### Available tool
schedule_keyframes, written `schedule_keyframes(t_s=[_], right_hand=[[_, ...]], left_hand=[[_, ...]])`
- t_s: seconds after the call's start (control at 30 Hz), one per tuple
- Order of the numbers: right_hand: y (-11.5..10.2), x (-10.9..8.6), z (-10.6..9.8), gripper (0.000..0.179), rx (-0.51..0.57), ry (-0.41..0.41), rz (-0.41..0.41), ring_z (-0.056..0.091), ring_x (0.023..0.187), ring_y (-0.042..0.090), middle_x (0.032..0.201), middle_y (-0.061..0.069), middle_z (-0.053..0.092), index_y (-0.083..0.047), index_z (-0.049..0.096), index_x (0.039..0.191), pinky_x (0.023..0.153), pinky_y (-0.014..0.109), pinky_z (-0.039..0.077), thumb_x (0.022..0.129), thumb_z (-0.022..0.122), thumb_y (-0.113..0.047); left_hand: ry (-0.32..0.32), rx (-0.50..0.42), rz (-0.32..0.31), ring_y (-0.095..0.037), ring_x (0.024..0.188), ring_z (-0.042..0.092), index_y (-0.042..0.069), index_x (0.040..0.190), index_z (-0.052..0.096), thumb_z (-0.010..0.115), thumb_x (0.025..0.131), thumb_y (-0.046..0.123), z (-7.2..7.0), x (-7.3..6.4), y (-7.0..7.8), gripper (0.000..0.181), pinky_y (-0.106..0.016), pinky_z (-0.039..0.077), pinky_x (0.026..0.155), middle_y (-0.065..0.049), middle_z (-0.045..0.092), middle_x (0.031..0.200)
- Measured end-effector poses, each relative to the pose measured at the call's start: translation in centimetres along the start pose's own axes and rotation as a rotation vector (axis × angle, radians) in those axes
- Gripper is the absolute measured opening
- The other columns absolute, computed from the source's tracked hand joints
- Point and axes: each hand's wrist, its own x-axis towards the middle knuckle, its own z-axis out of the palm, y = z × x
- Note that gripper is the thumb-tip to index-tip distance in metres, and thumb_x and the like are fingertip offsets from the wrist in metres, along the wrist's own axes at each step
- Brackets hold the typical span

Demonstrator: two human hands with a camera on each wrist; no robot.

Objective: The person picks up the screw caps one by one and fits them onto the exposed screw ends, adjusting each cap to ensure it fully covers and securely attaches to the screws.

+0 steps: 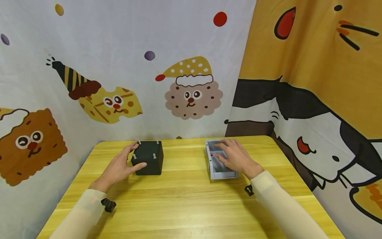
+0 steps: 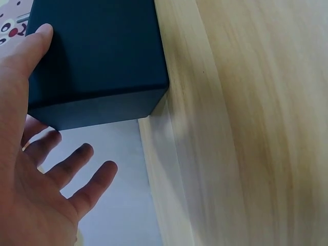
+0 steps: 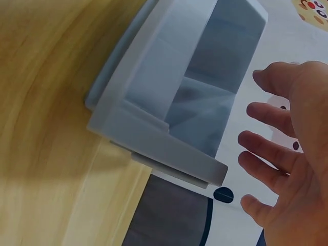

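Note:
A black box [image 1: 148, 161] with several short grey pegs standing up from its top sits left of centre on the table in the head view. My left hand [image 1: 120, 166] spans its left side, thumb at the near face and index fingertip by the far left peg. In the left wrist view the thumb overlaps the box [image 2: 102, 46], while the other fingers are spread and loosely bent. To the right stands a grey open-topped divided tray [image 1: 225, 175] with a small red spot on its left rim. My right hand [image 1: 237, 157] hovers over it, fingers loosely bent and gripping nothing.
Both things rest near the far edge of the wood-grain table [image 1: 179, 205]. Behind it hangs a white cloth [image 1: 119, 39] with cartoon prints, and a yellow printed cloth [image 1: 313, 59] hangs on the right. A small dark device [image 1: 108, 205] is on the left wrist.

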Motion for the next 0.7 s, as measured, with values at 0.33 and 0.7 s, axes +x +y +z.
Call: schedule_keyframes(t_s=[0.33, 0.7], right_hand=[[0.8, 0.6, 0.4, 0.041, -0.010, -0.009, 0.008, 0.058, 0.155, 0.048, 0.168, 0.021, 0.062, -0.012, 0.083, 0.141, 0.134, 0.073, 0.044, 0.108, 0.087, -0.036], [1.3, 1.4, 1.1, 0.032, -0.027, -0.046, 0.006, 0.049, 0.165, 0.049, 0.175, 0.023, 0.055, -0.012, 0.087, 0.133, 0.136, 0.080, 0.037, 0.105, 0.090, -0.028]], left_hand=[[0.000, -0.010, 0.020, -0.055, 0.157, 0.058, 0.011, 0.183, 0.030, 0.086, 0.103, 0.063, 0.1, 0.4, -0.1, 0.111, -0.075, 0.057, 0.119, -0.018, 0.040, 0.189], [-0.016, -0.045, 0.030, -0.053, 0.168, 0.046, 0.003, 0.174, 0.039, 0.086, 0.105, 0.060, 0.4, 0.5, -0.5, 0.101, -0.074, 0.056, 0.122, -0.013, 0.027, 0.195]])
